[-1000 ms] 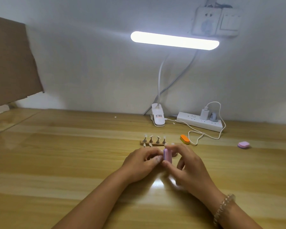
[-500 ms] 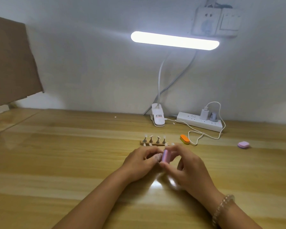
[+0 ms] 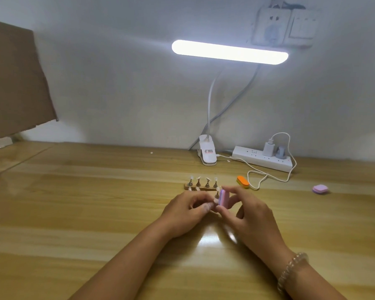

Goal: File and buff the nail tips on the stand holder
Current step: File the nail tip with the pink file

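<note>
A: What have the hands got?

B: The right hand [image 3: 251, 215] pinches a pink block [image 3: 222, 198] between thumb and fingers, its long axis upright; the left hand [image 3: 186, 211] has its fingers curled, tips meeting the block's left face; a peg [image 3: 217, 194] carrying a nail tip shows just there, but I cannot tell whether the left hand grips it.

A: And the stand?

B: The stand [image 3: 200, 188] lies just beyond the knuckles, long axis left to right, its far tips [image 3: 198, 178] upright; the left hand is nearer; both forearms converge from the near edge of the desk [image 3: 74, 213].

A: Further out?

B: An orange block [image 3: 243, 181] lies right of the stand; a lilac one [image 3: 320, 189] lies well beyond it; a power strip [image 3: 262, 158] sits by the wall.
</note>
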Tool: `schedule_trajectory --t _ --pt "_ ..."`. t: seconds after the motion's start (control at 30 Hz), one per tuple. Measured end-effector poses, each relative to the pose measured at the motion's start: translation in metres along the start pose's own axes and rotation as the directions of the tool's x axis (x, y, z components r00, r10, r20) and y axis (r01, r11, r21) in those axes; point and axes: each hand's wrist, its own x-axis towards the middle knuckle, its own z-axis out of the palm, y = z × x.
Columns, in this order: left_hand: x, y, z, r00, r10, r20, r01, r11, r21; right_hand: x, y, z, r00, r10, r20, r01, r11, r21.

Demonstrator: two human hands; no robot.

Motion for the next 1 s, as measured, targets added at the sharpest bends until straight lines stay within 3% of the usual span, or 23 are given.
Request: schedule_trajectory --t 0.13,0.23,0.33,0.5,0.6,0.73,0.87,1.0 --pt "-0.0010 -0.0009 -0.0016 1.000 -0.008 -0.020 0.008 1.000 -0.010 -0.0068 -0.0086 0.0018 0.991 -0.099 0.088 0.097 0.995 0.031" --pt "-0.0011 0.0025 -0.0012 0.999 -0.018 -0.029 0.019 1.000 0.010 -0.0025 -0.0059 -0.0006 0.997 -0.060 0.055 0.054 0.994 0.095" --pt "-0.0008 0.0037 -0.0016 1.000 -0.001 -0.017 0.001 0.999 0.045 0.0003 -0.0022 -0.0002 1.000 0.001 0.014 -0.002 0.999 0.049" --pt "-0.0018 0.0026 -0.0015 1.000 0.011 -0.018 -0.010 0.998 0.055 -0.0051 -0.0079 0.0006 0.994 -0.076 0.084 0.073 0.997 0.039" --pt "-0.0018 0.0037 -0.0014 1.000 0.001 -0.012 0.000 0.998 0.058 -0.0001 -0.0027 -0.0012 1.000 0.022 0.001 -0.022 1.000 0.022" --pt "-0.0024 0.0033 -0.0017 1.000 0.003 -0.014 -0.002 0.999 0.053 -0.0064 -0.0098 0.0009 0.993 -0.077 0.095 0.075 0.997 0.025" --pt "-0.0017 0.0044 -0.0016 1.000 0.000 -0.009 0.000 0.999 0.042 0.0006 -0.0019 -0.0010 0.999 0.052 -0.004 -0.051 0.998 0.021" --pt "-0.0016 0.0030 -0.0023 1.000 0.005 -0.012 -0.004 0.999 0.043 -0.0057 -0.0090 0.0011 0.995 -0.048 0.086 0.043 0.997 0.057"
